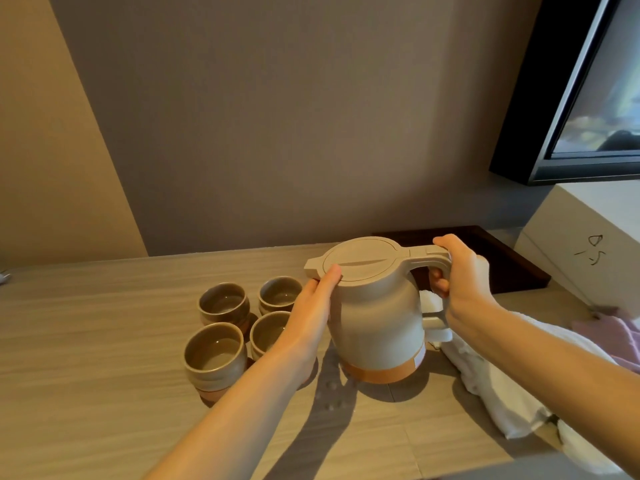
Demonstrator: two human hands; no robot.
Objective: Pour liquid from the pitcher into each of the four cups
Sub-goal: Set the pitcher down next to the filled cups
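A beige pitcher (379, 306) with an orange base band and a closed lid stands upright on the wooden counter (86, 393). My right hand (457, 282) is wrapped around its handle. My left hand (311, 306) rests flat against the pitcher's left side, thumb on the lid's edge below the spout. Several small brown ceramic cups sit in a square cluster to the left: far left cup (223, 303), far right cup (278, 292), near left cup (214, 355), and a near right cup (266, 332) partly hidden by my left forearm. Liquid glints inside the cups.
A dark wooden tray (512, 268) lies behind the pitcher. A white cloth (491, 382) lies crumpled to the right, with pink fabric (609, 334) beyond. A white box (588, 244) and a dark framed screen (588, 98) stand at the right. A few water drops (334, 393) dot the counter.
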